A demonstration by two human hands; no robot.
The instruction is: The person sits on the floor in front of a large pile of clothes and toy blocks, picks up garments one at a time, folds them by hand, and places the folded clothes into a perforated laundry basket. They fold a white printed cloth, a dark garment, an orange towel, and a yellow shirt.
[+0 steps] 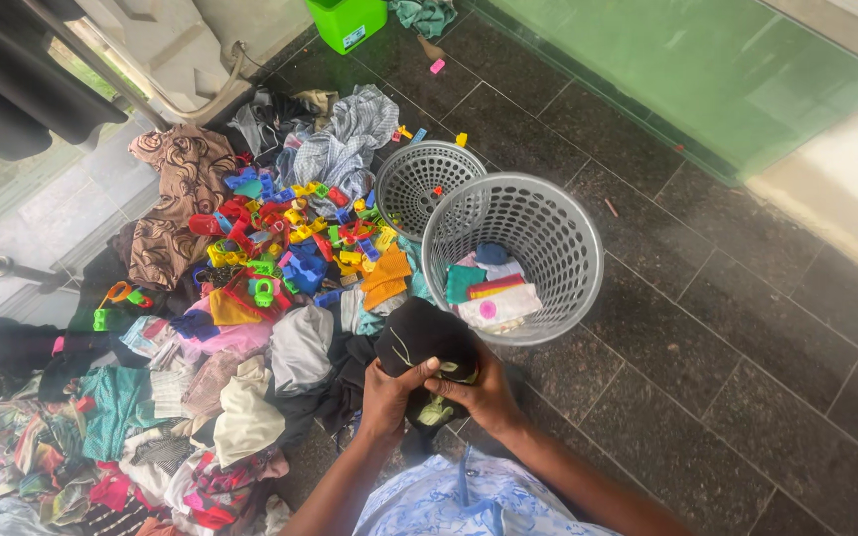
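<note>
1. Both hands are clenched on a black garment [427, 342], bunched into a ball: the left hand [387, 395] wraps it from below, the right hand [484, 392] pinches its lower edge.
2. The bundle sits just in front of the larger grey basket [568, 238], which holds folded cloths.
3. A smaller basket [419, 169] stands behind, beside scattered colourful clothes pegs [290, 243] and a clothes heap [151, 427].

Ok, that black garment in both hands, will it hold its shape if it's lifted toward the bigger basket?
Probably not. The black garment bunches and folds between the left hand and right hand, so it looks floppy and should sag. It seems light, being thin cloth. The bigger basket looks like light plastic mesh, so a nudge might shift it.
</note>
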